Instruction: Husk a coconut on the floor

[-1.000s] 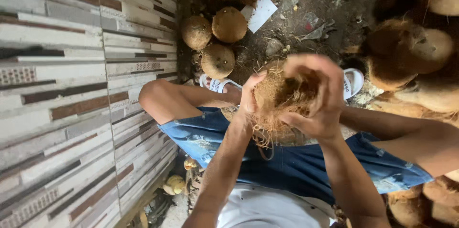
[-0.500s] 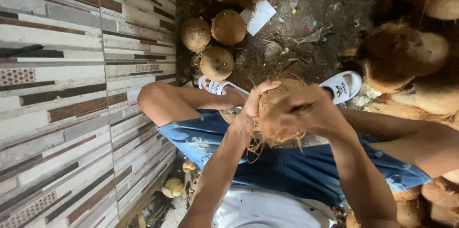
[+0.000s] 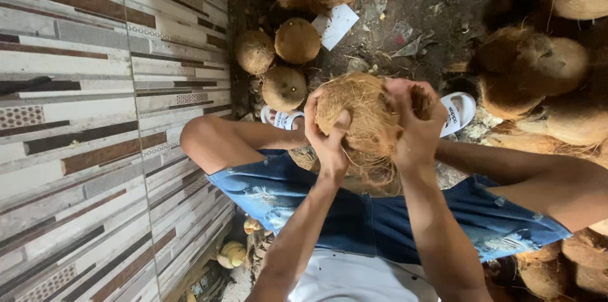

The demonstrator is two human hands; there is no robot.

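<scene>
Both hands, L [image 3: 327, 140] & R [image 3: 415, 128], clasp fibrous coconut [image 3: 361, 115]; white card [image 3: 335, 25] behind.

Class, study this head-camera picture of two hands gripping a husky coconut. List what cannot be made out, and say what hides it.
1. Underside of the coconut: hidden by the left hand and right hand, head view.
2. Right sandal: mostly hidden behind the right hand.
3. Left sandal: partly covered by the coconut and left hand.
4. Pile of coconuts on the right: cut off by the picture's edge.
5. Small scraps on the ground: too small to identify.
</scene>
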